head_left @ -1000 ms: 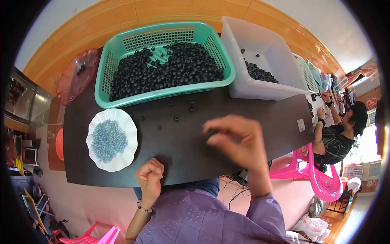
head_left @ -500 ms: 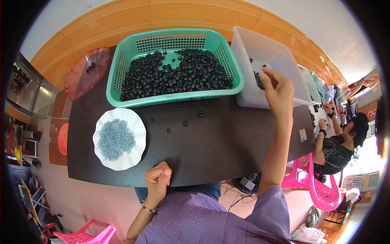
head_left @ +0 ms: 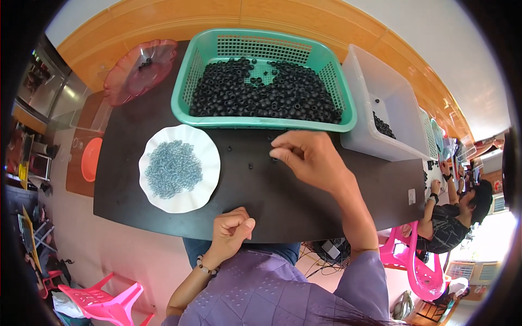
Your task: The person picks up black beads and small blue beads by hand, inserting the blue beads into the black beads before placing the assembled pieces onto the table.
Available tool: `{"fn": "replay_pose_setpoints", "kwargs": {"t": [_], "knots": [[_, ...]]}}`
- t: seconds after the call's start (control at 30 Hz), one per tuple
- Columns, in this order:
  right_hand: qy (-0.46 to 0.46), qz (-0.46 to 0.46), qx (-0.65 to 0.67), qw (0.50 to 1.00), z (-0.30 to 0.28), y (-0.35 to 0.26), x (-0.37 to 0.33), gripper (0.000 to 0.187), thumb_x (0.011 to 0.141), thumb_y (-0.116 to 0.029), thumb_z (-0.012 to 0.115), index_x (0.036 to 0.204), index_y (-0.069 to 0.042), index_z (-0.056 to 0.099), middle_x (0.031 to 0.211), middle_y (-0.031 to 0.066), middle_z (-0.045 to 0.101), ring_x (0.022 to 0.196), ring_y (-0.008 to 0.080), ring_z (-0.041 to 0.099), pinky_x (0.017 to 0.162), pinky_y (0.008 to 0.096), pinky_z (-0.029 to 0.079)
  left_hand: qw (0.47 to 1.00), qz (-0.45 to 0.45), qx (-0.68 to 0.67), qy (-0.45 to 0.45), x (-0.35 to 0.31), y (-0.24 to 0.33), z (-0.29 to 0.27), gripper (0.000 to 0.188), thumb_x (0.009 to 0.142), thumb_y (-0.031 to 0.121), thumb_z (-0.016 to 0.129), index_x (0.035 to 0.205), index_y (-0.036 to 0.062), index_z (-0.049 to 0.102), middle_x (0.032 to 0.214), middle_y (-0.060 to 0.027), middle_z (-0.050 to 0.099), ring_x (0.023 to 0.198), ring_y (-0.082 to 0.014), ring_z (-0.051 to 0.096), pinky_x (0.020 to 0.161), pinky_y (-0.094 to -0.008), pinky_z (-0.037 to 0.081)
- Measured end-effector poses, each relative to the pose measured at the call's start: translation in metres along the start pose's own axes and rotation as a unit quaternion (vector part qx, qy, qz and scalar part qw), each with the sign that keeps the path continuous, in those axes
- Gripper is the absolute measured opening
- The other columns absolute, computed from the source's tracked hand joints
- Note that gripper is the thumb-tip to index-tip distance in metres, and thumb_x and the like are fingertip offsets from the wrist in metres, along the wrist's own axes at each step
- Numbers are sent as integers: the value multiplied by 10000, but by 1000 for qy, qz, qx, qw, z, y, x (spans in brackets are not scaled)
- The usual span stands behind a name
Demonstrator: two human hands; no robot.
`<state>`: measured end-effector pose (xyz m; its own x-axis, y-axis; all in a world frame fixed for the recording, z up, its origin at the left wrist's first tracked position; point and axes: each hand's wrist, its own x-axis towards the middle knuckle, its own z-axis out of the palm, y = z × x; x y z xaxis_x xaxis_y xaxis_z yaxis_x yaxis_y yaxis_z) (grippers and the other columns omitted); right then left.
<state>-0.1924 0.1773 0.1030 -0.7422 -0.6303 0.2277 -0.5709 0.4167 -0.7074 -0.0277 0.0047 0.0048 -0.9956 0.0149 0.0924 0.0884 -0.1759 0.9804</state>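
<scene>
My right hand [head_left: 312, 157] is over the dark table, palm down with its fingers bent. A small gap shows between thumb and forefinger, beside loose black beads [head_left: 273, 158]; nothing is visibly held there. Closed in a fist, my left hand [head_left: 231, 231] rests at the table's near edge, and what it may hold is hidden. To its upper left stands a white wavy-rimmed plate [head_left: 209, 187] heaped with small clear bluish beads [head_left: 174, 168]. Beyond my hands, a green basket [head_left: 266, 122] holds many black beads [head_left: 255, 100].
A translucent plastic bin [head_left: 375, 138] with some black beads stands right of the basket. At the far left is a pinkish scalloped tray [head_left: 128, 84] with a few black beads. Another person [head_left: 451, 217] sits at the right beside a pink chair [head_left: 418, 266]. The table [head_left: 179, 225] has a curved near edge.
My right hand has moved from over the translucent bin leftward and nearer, down to the loose beads on the table. My left hand stays in a fist. The whole view has shifted slightly.
</scene>
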Motion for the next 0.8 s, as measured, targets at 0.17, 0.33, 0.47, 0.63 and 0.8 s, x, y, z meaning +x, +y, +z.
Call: {"fn": "replay_pose_setpoints", "kwargs": {"t": [0.17,0.33,0.47,0.63,0.8], "knots": [[-21,72,-161,984,17,22,-14,146,793,-102,645,922,-34,650,775,139,645,688,316,617,609,394,474,999,-28,-10,-12,1,0,-5,377,898,80,539,535,13,461,551,-39,491,586,-126,431,524,-265,333],[-29,91,-164,982,29,29,-15,124,802,-100,621,913,-47,639,807,130,636,750,337,616,651,430,479,999,-36,-17,-12,1,2,-6,364,892,61,535,537,10,471,555,-35,497,586,-116,425,521,-259,330],[-35,44,-141,988,47,24,-8,136,793,-92,633,921,-49,640,800,123,613,747,341,609,656,425,481,999,-48,-16,-14,1,1,-5,357,886,46,537,536,10,478,555,-35,508,584,-110,419,520,-256,326],[-53,20,-149,987,64,20,-3,189,772,-104,678,954,-60,656,839,97,625,710,278,619,632,365,489,998,-55,-10,-12,1,3,-5,353,881,35,541,534,11,479,559,-36,517,587,-110,419,521,-255,326],[-32,8,-147,989,70,17,-2,195,769,-121,685,952,-60,654,837,95,627,715,277,623,624,367,492,999,-41,-7,-16,1,3,-4,349,878,31,542,535,13,481,556,-33,515,589,-110,419,522,-255,326]]}}
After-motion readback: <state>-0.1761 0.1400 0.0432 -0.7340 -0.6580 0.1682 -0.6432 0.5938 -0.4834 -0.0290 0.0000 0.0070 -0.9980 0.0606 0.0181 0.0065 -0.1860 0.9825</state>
